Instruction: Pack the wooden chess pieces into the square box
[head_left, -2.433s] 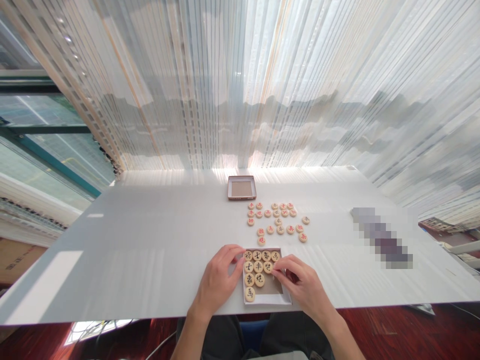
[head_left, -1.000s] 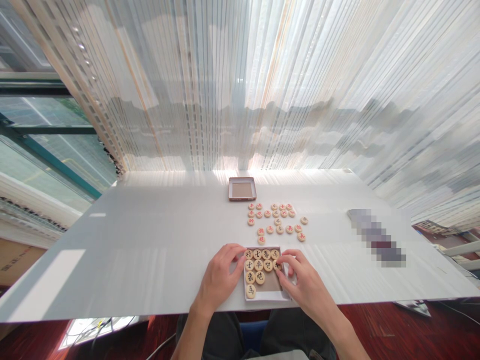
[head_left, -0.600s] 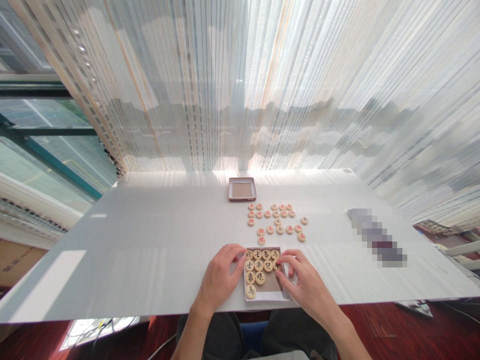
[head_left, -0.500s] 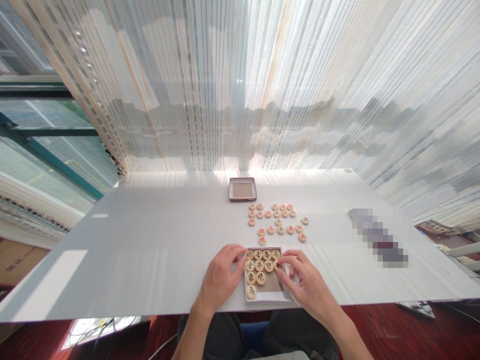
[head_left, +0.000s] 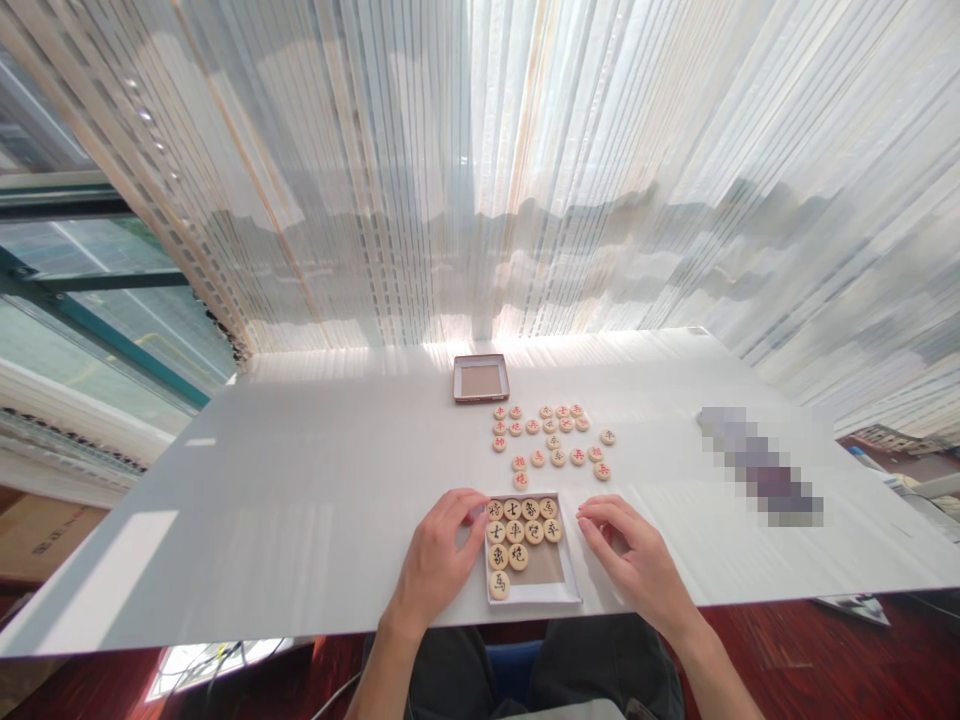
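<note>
At the desk's (head_left: 300, 500) near edge sits a shallow box (head_left: 534, 598), with a hand on either side. The left hand (head_left: 435, 560) is loosely curled, with its fingertips against the box's far-left corner, and it grips nothing. The right hand (head_left: 637, 560) lies palm down on the desk just right of the box, fingers slightly spread and empty. I can't tell if its fingertips touch the box wall.

Eleven black pieces (head_left: 517, 520) lie flat in the box: two full rows of four at the far end, then two, then one alone at the near-left. The near-right part shows bare brown floor. Loose pieces (head_left: 551, 440), mostly red-marked, lie scattered farther out on the desk, well apart from the box. A lid (head_left: 481, 378) lies open side up beyond them. A curtain (head_left: 525, 180) hangs behind, and a blurred patch (head_left: 761, 465) sits to the right.

Risks, as I judge them:
- The box is close to the desk edge, so a pull or bump from either hand could tip it into the lap.
- Its walls are low, so a nudge could shuffle the rows or hop a piece out.
- The lone piece has room to slide.

Each piece carries one Chinese character. In the box 士, 車, 象, 馬 and 卒 look legible, and the others are too small to be sure. Among the red ones, 帥 and 兵 seem readable. No brand or label is visible.
</note>
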